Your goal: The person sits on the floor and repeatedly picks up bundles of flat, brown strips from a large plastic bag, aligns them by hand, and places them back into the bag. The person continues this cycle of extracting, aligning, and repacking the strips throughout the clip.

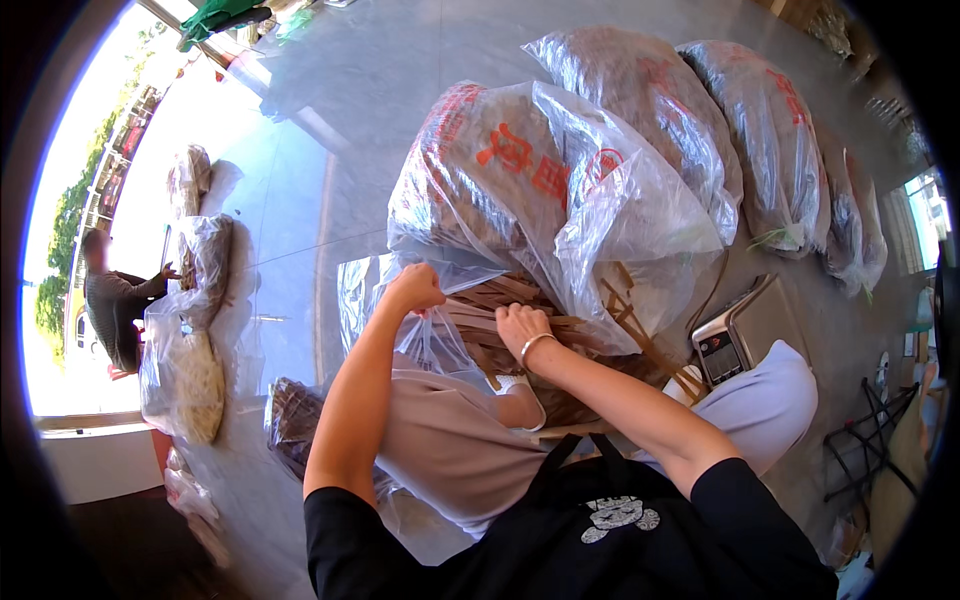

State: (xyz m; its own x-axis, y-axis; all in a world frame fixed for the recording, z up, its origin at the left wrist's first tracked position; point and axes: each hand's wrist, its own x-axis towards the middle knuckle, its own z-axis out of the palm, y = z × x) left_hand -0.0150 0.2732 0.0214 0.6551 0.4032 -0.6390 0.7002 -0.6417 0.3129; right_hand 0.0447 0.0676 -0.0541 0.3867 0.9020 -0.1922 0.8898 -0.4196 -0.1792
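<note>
Before me a clear plastic bag [367, 281] lies opened, its edge gathered in my left hand [415, 289], which is raised and closed on it. My right hand [523, 330], with a bangle at its wrist, rests on a bundle of flat brown dried strips [480, 311] at the bag's mouth. Its fingers curl over the strips. More brown strips [630, 315] stick out to the right, near my foot. Just beyond my hands stands a large filled plastic sack [480, 172] with red printing, its loose clear top [637, 217] hanging towards me.
More filled sacks [660, 112] line the floor at the far right. A digital platform scale [731, 337] sits by my right knee. Beside my left leg is a dark filled bag [292, 420]. At the left, a seated person [120, 292] is near several filled bags [199, 375]. A folding frame [870, 442] stands right.
</note>
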